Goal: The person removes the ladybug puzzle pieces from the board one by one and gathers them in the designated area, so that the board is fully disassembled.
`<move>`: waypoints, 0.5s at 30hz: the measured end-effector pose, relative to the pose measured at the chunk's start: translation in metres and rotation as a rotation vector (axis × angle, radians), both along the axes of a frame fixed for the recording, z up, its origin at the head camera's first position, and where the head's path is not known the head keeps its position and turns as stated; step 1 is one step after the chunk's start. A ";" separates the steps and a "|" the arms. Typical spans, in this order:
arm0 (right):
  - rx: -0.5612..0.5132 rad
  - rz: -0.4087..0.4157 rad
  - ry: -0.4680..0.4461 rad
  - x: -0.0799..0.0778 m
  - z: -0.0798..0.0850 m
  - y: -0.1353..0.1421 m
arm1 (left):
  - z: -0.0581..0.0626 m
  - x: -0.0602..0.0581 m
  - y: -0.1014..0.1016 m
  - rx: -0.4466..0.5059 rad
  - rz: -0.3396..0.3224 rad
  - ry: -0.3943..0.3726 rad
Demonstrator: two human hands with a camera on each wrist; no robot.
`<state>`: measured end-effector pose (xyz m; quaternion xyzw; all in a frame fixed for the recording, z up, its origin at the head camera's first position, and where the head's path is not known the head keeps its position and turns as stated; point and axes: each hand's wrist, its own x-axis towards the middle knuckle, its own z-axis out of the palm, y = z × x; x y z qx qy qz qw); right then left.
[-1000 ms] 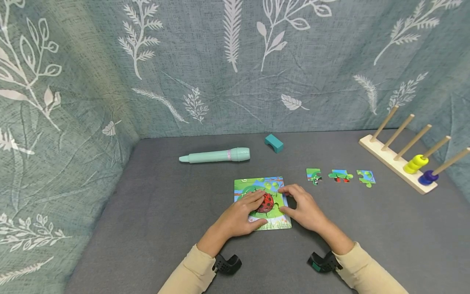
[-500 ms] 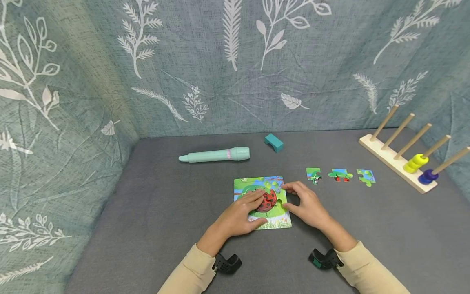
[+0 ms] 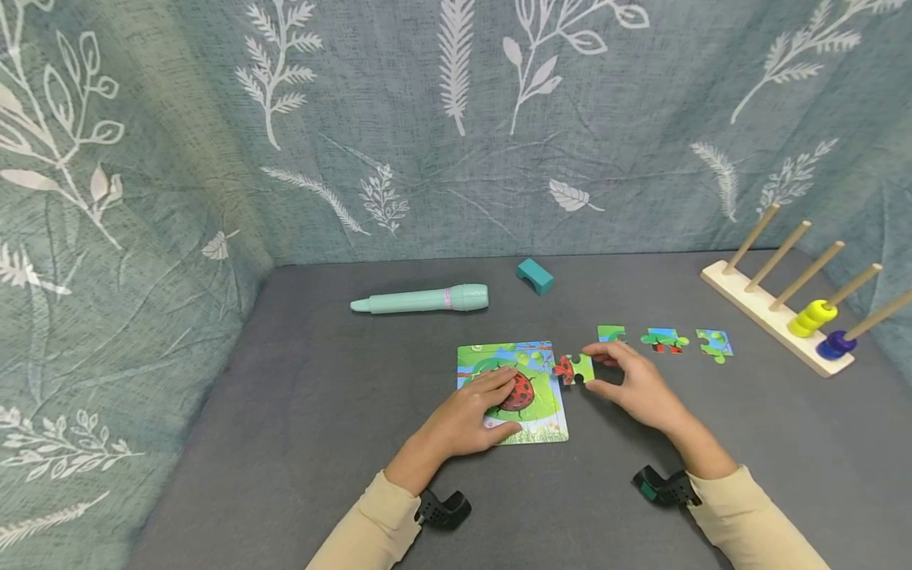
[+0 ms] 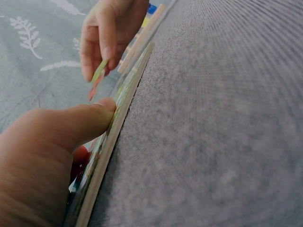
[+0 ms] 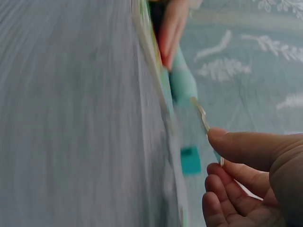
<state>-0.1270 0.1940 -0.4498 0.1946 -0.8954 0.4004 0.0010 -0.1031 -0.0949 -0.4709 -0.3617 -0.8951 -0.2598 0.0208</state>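
I judge the puzzle partway: three pieces (image 3: 664, 338) lie on the table (image 3: 321, 443) right of the board (image 3: 545, 427), a fourth piece (image 3: 583, 369) is raised at its right edge, and how many remain seated I cannot tell. The left hand (image 3: 472, 413) rests nearly flat on the board, partly covering it; the right hand (image 3: 637, 385) pinches the fourth piece between thumb and fingertips.
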 end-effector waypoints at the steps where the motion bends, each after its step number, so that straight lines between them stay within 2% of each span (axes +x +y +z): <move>1: 0.006 -0.007 -0.004 0.000 0.001 0.006 | 0.000 0.000 0.000 0.000 0.001 0.000; 8: 0.039 -0.078 0.009 0.006 0.003 0.052 | -0.001 0.000 0.000 0.003 -0.001 0.002; 15: 0.015 -0.094 0.042 0.012 0.001 0.098 | -0.001 0.000 0.001 0.002 0.004 -0.008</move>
